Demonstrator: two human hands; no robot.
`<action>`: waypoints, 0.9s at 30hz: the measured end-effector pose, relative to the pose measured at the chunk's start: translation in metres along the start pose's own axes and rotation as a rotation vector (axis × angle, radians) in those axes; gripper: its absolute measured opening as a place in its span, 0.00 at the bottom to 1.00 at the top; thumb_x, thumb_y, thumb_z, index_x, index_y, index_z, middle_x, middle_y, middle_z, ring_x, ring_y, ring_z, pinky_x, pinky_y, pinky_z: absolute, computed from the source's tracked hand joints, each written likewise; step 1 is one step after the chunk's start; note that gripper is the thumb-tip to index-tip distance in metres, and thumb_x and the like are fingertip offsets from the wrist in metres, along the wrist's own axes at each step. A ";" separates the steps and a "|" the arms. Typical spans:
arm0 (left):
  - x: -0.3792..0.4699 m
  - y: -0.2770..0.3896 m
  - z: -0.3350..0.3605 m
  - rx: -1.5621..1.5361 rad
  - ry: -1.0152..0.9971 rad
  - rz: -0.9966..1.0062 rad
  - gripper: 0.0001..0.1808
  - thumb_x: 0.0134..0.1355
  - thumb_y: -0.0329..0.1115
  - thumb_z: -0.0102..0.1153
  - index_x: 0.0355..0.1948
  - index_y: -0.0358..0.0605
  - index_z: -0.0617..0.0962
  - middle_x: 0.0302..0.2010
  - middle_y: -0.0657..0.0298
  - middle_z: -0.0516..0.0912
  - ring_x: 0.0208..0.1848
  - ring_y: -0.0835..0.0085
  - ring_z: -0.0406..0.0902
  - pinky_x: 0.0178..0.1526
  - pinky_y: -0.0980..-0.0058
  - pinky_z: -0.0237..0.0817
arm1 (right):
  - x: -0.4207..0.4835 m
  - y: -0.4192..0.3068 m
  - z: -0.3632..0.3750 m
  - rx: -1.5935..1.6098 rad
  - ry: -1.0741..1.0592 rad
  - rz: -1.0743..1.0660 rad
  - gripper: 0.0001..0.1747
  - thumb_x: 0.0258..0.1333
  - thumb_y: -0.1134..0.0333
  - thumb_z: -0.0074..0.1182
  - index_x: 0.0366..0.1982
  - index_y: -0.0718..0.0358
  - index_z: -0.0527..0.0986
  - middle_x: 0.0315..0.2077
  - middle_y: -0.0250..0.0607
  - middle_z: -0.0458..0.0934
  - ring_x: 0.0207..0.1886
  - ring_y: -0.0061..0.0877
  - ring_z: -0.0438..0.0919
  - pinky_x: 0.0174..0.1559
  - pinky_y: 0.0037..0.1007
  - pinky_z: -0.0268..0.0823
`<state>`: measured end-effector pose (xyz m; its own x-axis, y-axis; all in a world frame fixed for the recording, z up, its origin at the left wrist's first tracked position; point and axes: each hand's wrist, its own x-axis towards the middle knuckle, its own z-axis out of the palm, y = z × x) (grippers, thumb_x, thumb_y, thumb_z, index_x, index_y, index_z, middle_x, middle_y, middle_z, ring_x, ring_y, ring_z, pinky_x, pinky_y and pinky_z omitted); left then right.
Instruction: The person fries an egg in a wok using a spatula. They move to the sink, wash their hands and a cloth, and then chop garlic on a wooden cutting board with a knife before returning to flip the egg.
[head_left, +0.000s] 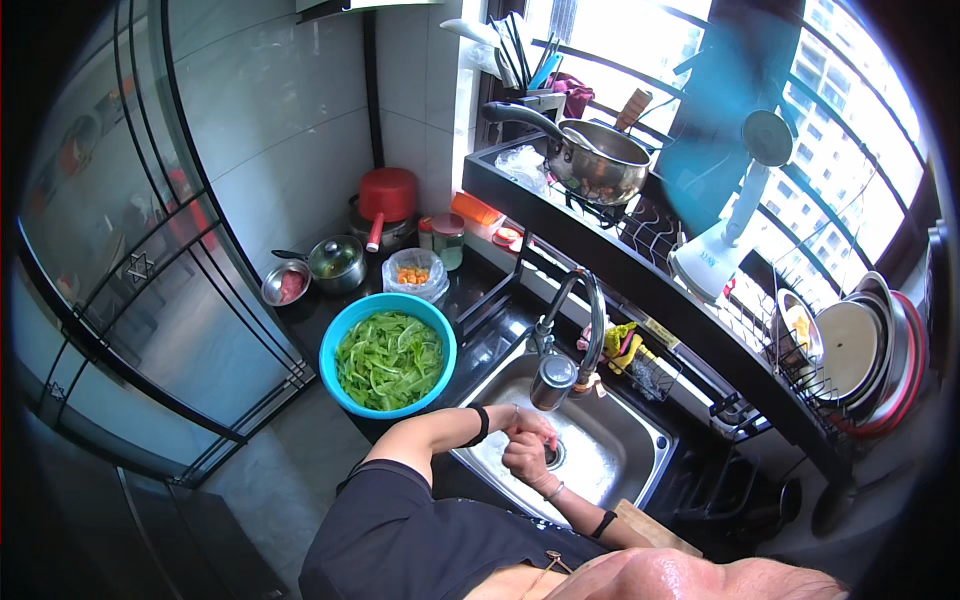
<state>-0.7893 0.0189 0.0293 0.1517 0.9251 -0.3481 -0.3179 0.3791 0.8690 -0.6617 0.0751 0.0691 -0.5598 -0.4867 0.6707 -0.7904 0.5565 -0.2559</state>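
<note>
My left hand (534, 424) and my right hand (525, 456) are together over the stainless steel sink (611, 450), above its drain (553, 454). The right hand's fingers are curled against the left hand, and any small thing between them is hidden. A chrome faucet (598, 315) with a cylindrical water filter (553, 381) arches over the basin just beyond the hands. Left of the sink, a turquoise plastic basin (327, 367) holds cut green leaves (390, 360). I see no object held in either hand.
A black rack (600, 225) spans above the sink, bearing a saucepan (600, 161) and a running fan (766, 139). Stacked bowls (847, 349) stand right. A bowl of meat (289, 286), a lidded pot (337, 264) and a red pan (388, 193) crowd the left counter. A wooden board (652, 529) lies beside my right arm.
</note>
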 end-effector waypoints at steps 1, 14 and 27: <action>0.005 -0.003 0.000 0.127 0.009 -0.029 0.17 0.60 0.44 0.49 0.40 0.41 0.75 0.35 0.61 0.77 0.36 0.75 0.74 0.39 0.74 0.68 | -0.003 0.000 0.004 -0.042 -0.072 -0.050 0.06 0.23 0.68 0.50 0.09 0.55 0.65 0.15 0.30 0.63 0.26 0.27 0.68 0.31 0.30 0.61; 0.030 -0.045 0.014 0.886 0.371 -0.293 0.18 0.56 0.47 0.54 0.36 0.42 0.78 0.28 0.63 0.77 0.30 0.77 0.73 0.32 0.75 0.66 | -0.037 0.012 0.076 -0.059 -0.663 0.102 0.09 0.42 0.66 0.43 0.25 0.61 0.72 0.30 0.43 0.73 0.38 0.37 0.72 0.41 0.37 0.63; -0.064 -0.035 -0.026 0.016 0.427 -0.372 0.17 0.53 0.48 0.58 0.31 0.45 0.80 0.30 0.64 0.81 0.29 0.75 0.77 0.28 0.73 0.70 | 0.024 -0.044 0.030 -0.059 -0.033 0.295 0.14 0.41 0.70 0.53 0.36 0.58 0.74 0.41 0.42 0.73 0.48 0.36 0.70 0.48 0.41 0.60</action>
<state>-0.8118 -0.0528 0.0115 -0.1418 0.6568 -0.7406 -0.3005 0.6843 0.6644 -0.6481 0.0187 0.0753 -0.7714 -0.3192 0.5505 -0.5775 0.7145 -0.3950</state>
